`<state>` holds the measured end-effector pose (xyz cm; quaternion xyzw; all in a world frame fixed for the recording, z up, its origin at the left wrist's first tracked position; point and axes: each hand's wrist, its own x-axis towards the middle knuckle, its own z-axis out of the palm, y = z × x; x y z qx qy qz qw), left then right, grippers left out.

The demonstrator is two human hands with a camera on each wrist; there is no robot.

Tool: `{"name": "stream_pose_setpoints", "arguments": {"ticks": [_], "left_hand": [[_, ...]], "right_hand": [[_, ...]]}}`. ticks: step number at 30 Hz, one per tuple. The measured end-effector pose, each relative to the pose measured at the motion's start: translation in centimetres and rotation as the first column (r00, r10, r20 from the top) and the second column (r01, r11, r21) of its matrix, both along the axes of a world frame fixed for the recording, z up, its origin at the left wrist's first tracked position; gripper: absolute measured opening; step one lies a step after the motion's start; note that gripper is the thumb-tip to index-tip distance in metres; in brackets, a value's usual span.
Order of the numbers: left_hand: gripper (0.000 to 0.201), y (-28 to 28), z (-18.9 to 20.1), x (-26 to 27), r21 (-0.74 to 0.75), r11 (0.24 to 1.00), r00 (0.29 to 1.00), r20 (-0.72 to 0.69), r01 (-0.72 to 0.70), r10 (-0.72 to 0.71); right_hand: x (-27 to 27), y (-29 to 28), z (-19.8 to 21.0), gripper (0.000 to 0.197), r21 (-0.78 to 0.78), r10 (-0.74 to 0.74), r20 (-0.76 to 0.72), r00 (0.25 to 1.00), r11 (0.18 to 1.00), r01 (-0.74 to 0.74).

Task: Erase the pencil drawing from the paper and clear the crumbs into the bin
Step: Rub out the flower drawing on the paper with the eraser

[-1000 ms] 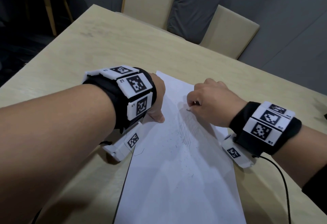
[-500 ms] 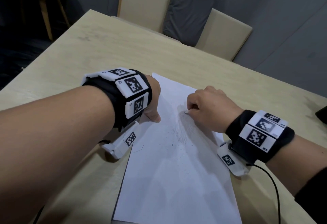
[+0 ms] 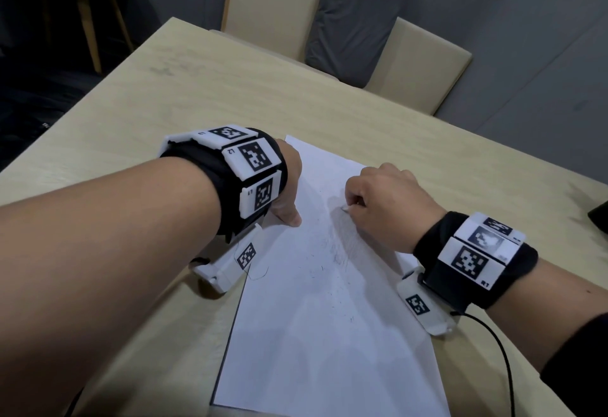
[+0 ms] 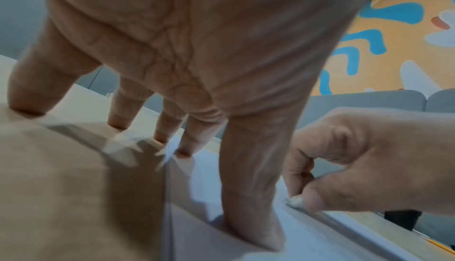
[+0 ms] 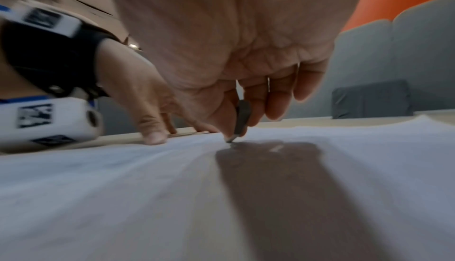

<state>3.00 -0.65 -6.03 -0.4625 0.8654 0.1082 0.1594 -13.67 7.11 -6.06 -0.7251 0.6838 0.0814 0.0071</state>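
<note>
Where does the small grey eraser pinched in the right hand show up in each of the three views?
Head: small grey eraser peeks out left of the right hand, upper middle of the white paper sheet.
Left wrist: eraser tip at lower right, under the pinching fingers.
Right wrist: centre, tip on paper.
Shared landmark: the left hand's thumb pressing the paper.

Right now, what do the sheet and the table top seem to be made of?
The sheet looks like thin matte white paper: flat, with faint pencil marks. The table top seems pale wood or wood-look laminate, with a dull finish and faint grain; which one is unclear.
</note>
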Motion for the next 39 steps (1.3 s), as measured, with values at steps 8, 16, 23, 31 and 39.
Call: {"name": "stream_pose_setpoints", "arguments": {"ticks": [8,16,23,31,39], "left_hand": [[0.059,0.0,0.1,-0.3,0.011,1.0,0.999,0.034,-0.002,0.001],[0.065,-0.1,-0.1,-0.2,0.01,1.0,1.0,0.011,-0.007,0.007],[0.064,-0.1,-0.1,-0.2,0.003,1.0,1.0,0.013,-0.003,0.003],[0.069,0.2,0.2,-0.2,0.006,1.0,1.0,0.018,-0.01,0.01],[0.066,0.1,0.2,-0.2,0.014,1.0,1.0,0.017,-0.022,0.022]], "right_hand": [[0.1,-0.2,0.1,0.013,-0.015,-0.004,-0.019,1.0,1.0,0.004],[-0.3,0.1,0.0,0.013,-0.03,-0.03,-0.012,0.999,0.999,0.03],[-0.1,0.3,0.0,0.012,-0.015,-0.02,-0.01,1.0,1.0,0.02],[-0.3,0.4,-0.1,0.012,-0.007,0.007,0.002,1.0,1.0,-0.007],[0.2,0.9,-0.2,0.012,0.0,0.039,0.035,0.999,0.999,-0.039]]}}
